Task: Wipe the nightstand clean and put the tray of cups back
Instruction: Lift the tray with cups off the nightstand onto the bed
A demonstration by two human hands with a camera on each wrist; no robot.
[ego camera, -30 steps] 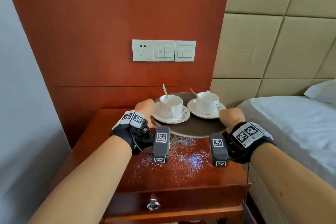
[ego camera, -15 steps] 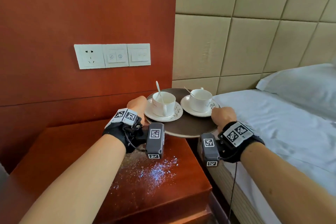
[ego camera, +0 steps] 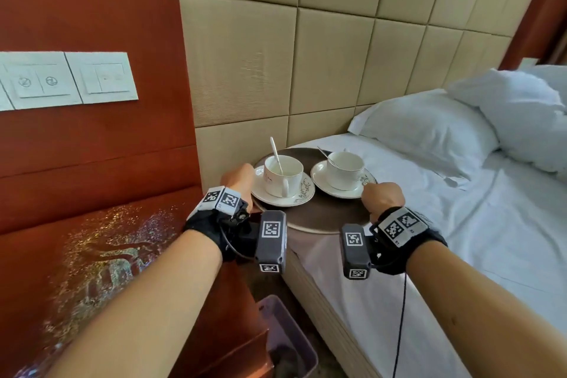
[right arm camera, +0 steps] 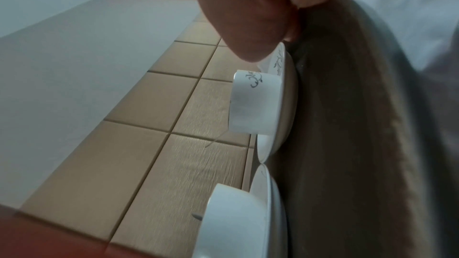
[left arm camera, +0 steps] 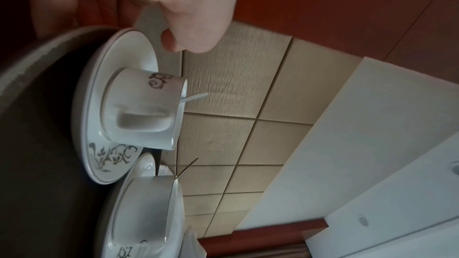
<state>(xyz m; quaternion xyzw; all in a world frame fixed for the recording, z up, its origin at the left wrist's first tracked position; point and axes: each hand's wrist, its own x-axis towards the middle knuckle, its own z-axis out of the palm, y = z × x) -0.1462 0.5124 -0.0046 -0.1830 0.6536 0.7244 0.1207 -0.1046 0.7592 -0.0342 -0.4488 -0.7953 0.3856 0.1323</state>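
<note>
A round dark brown tray (ego camera: 322, 215) carries two white cups on saucers, each with a spoon: one cup (ego camera: 283, 175) on the left, the other (ego camera: 345, 169) on the right. The tray is held over the near corner of the bed. My left hand (ego camera: 237, 176) grips its left rim and my right hand (ego camera: 382, 198) grips its right rim. The left wrist view shows the tray (left arm camera: 37, 125) and the near cup (left arm camera: 146, 109) with my thumb (left arm camera: 193, 24) over the rim. From the right wrist, the tray (right arm camera: 347, 125) and cup (right arm camera: 255, 101). The red-brown nightstand (ego camera: 101, 258) at lower left bears glittery specks.
White bed sheet (ego camera: 478, 224) and pillows (ego camera: 429, 129) fill the right. A padded beige headboard (ego camera: 306, 55) stands behind the tray. White wall switches (ego camera: 70, 80) sit on the red wood panel. A purplish bin (ego camera: 288, 337) stands in the gap between nightstand and bed.
Both hands have carried the tray with the cups rightward off the nightstand and over the bed's corner. The view has swung right with it, showing the speckled nightstand top bare.
</note>
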